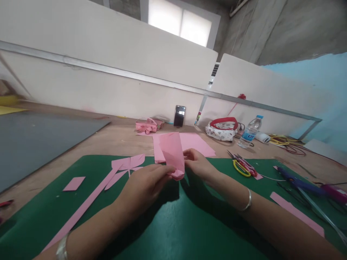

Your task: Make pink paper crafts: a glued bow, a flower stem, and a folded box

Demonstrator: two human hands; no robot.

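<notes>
A folded piece of pink paper (pixel 173 151) stands upright above the green mat (pixel 162 224). My left hand (pixel 149 182) pinches its lower left edge between thumb and fingers. On the other side, my right hand (pixel 199 162) has its fingers curled at the paper's right edge; the fingertips are partly hidden behind it. Left of my left hand lie pink petal-shaped cutouts (pixel 127 164), a long pink strip (pixel 86 206) and a small pink square (pixel 74 183). Pink paper sheets (pixel 197 142) rest behind the folded piece.
Yellow-handled scissors (pixel 240 168) and a blue glue gun (pixel 298 184) lie at right, near a pink strip (pixel 296 213). Behind them stands a water bottle (pixel 248 134). A phone (pixel 179 116), a white-and-red pouch (pixel 222 130) and a pink paper item (pixel 148 125) sit by the partition.
</notes>
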